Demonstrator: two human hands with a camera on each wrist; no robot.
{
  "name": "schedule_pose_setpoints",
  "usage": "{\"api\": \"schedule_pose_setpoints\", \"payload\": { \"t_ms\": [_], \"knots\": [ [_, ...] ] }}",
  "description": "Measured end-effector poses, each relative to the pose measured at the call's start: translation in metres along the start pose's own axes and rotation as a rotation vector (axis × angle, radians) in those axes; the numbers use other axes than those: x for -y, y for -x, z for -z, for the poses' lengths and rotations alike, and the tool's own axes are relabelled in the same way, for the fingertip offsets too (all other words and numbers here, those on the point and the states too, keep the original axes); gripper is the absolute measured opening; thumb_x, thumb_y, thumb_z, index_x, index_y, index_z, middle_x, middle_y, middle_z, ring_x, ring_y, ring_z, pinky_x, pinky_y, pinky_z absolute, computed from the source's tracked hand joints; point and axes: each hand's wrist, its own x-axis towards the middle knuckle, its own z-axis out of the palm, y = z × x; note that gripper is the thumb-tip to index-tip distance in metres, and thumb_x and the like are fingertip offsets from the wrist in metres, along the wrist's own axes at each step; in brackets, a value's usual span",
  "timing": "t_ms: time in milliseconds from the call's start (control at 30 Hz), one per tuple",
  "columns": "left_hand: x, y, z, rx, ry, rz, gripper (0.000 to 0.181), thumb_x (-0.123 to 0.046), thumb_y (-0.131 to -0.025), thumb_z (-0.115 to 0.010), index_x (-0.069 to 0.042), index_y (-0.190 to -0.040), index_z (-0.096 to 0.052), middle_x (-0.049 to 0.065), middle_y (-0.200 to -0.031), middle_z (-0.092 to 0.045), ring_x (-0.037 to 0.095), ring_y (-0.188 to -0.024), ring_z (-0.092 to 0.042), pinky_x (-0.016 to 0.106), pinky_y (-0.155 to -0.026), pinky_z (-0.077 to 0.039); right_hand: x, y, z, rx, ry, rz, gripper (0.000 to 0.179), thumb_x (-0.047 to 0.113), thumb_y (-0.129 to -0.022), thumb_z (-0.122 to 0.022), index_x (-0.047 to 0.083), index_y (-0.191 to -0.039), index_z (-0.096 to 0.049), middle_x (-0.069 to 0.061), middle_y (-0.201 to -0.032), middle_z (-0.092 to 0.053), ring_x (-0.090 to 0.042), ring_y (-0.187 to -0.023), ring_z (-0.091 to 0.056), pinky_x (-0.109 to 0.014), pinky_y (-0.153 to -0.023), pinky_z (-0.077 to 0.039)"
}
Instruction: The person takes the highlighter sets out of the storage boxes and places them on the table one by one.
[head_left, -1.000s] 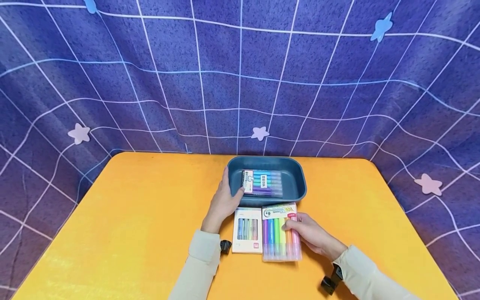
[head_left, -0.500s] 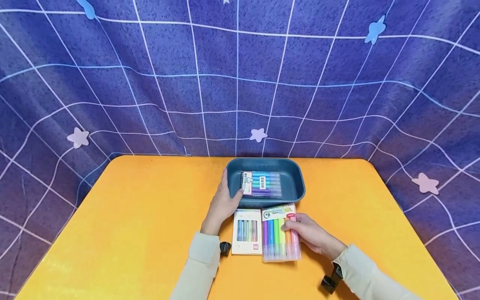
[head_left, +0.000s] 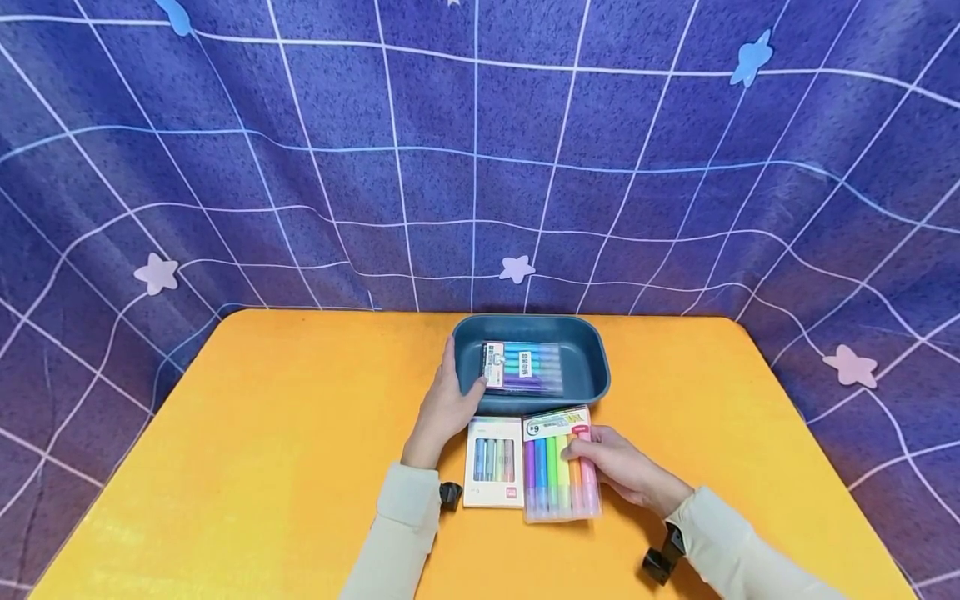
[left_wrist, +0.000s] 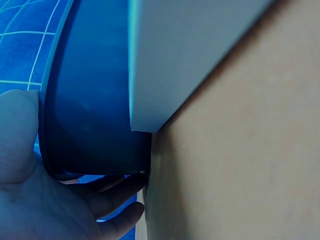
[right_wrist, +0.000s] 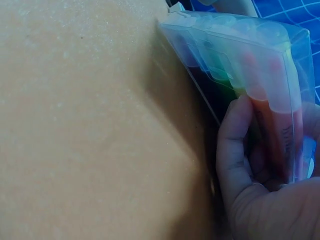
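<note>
A dark blue plastic bin (head_left: 588,367) stands at the table's back edge, a clear pack of blue, green and purple pens (head_left: 528,367) lying inside. My left hand (head_left: 447,408) grips the bin's left end; in the left wrist view its thumb is at the rim and its fingers reach round the outside. With my right hand (head_left: 626,467) I hold a clear pack of several coloured highlighters (head_left: 558,471), thumb on its front. The right wrist view shows this pack (right_wrist: 255,65) tilted close over the table, fingers beneath it. Left of it is a white windowed pen box (head_left: 492,496).
The orange table (head_left: 262,450) stretches out to both sides. Behind it hangs a purple-blue grid-patterned curtain (head_left: 360,183) with star shapes. A black wrist camera (head_left: 450,497) sits by the left sleeve, another camera (head_left: 660,562) by the right.
</note>
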Motion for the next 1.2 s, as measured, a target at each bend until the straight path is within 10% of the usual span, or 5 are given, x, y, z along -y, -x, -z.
{"api": "schedule_pose_setpoints", "payload": {
  "t_ms": [1200],
  "knots": [
    [0.001,0.000,0.000,-0.008,-0.014,-0.004,0.090,-0.040,-0.098,-0.059,-0.024,-0.164,0.001,0.019,-0.167,-0.025,0.046,-0.144,-0.042,0.066,-0.113,-0.038,0.001,0.017,0.008,-0.143,0.152,-0.004,0.030,0.020,-0.095,-0.065,-0.002,-0.111,-0.052,0.003,-0.075,-0.063,-0.008,-0.064,-0.059,-0.027,-0.058,-0.057]
  ]
}}
